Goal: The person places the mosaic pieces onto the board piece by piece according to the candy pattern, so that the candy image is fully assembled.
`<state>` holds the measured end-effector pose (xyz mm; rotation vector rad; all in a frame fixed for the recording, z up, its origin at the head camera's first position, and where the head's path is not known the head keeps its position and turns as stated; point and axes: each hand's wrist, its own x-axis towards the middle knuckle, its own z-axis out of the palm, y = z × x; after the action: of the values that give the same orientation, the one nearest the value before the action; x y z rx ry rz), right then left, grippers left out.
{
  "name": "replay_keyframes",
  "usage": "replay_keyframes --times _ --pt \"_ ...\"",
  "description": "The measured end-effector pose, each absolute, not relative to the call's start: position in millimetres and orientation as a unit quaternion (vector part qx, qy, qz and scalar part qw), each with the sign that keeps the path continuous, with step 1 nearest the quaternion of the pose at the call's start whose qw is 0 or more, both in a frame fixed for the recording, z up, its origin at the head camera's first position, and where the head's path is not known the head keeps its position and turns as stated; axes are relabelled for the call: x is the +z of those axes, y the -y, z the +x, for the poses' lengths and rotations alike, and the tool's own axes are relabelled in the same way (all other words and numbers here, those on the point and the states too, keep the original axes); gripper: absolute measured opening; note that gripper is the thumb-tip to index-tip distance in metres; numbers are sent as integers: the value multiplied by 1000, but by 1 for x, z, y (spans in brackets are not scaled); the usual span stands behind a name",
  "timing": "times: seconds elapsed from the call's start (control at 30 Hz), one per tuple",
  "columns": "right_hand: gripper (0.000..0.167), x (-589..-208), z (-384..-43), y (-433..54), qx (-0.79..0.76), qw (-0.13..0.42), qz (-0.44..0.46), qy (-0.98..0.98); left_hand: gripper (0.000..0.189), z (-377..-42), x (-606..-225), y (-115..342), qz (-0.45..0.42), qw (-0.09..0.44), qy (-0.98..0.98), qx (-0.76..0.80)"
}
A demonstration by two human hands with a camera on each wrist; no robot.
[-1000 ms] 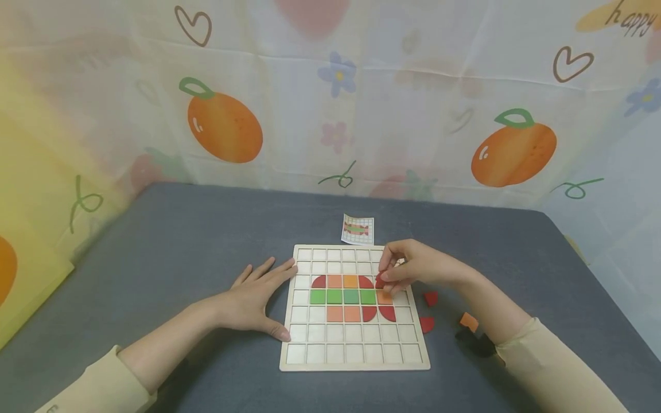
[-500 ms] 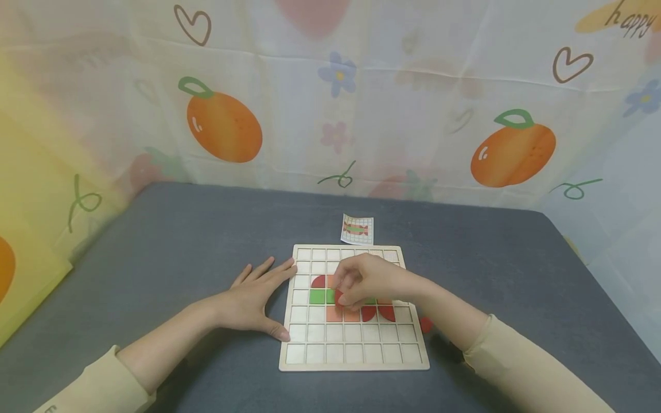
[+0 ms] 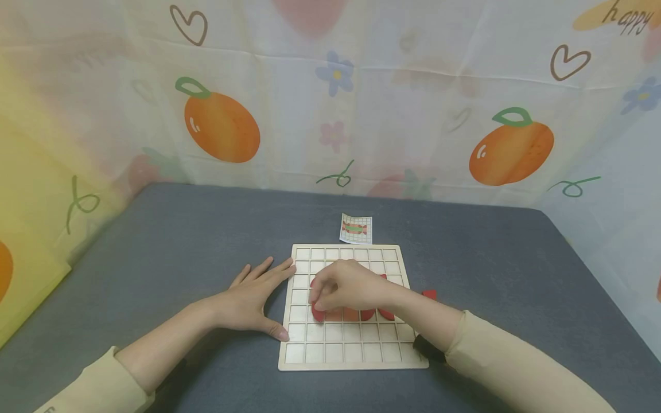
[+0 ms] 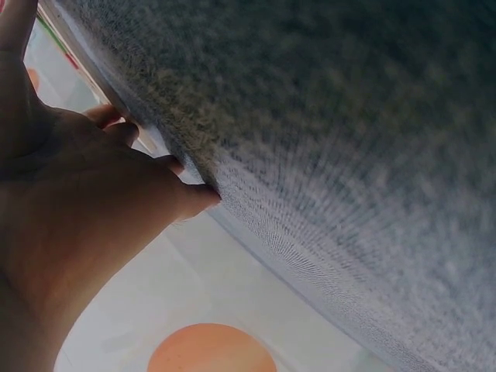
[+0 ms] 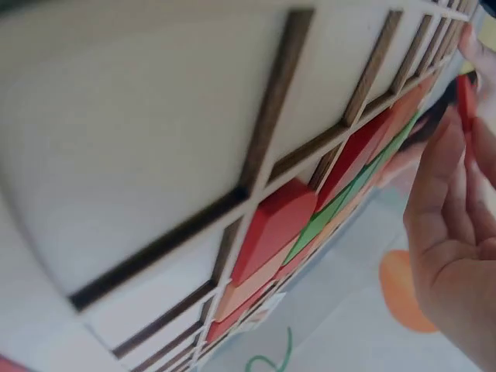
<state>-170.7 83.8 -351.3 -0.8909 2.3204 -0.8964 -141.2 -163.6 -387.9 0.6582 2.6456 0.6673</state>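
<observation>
A pale wooden grid board [image 3: 353, 353] lies on the dark grey table. My right hand [image 3: 351, 285] is over its left-middle cells, thumb and fingertips pinching a small red tile with a curved edge [image 3: 317, 312]. The right wrist view also shows this red tile [image 5: 466, 101] between the fingertips. Salmon tiles [image 3: 351, 315] and more red tiles [image 3: 386, 314] sit in the cells beneath. Green tiles [image 5: 325, 217] show in the right wrist view; from the head my hand hides them. My left hand [image 3: 250, 298] is spread, with thumb and fingertips touching the board's left edge.
A small card [image 3: 356, 229] printed with a gridded candy-shaped pattern lies just beyond the board's far edge. One loose red tile [image 3: 430, 295] lies right of the board, by my right forearm. A patterned curtain [image 3: 289, 115] hangs behind the table.
My right hand has moved from the board's right side across to its left-middle cells with a red tile. The forearm now covers loose tiles on the right. The left hand has stayed put.
</observation>
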Motion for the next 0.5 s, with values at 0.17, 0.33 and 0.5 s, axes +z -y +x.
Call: replay_keyframes --times 0.17,0.33,0.5 --pt "11 -356 -169 -77 -321 224 -337 -856 122 -141 -388 163 233 164 -930 234" --pt "11 -360 -169 -73 -308 217 -347 -859 122 -140 -387 163 231 166 -929 236" --pt "11 -360 -169 -72 -293 198 -352 -866 121 -140 -387 163 232 166 -929 235"
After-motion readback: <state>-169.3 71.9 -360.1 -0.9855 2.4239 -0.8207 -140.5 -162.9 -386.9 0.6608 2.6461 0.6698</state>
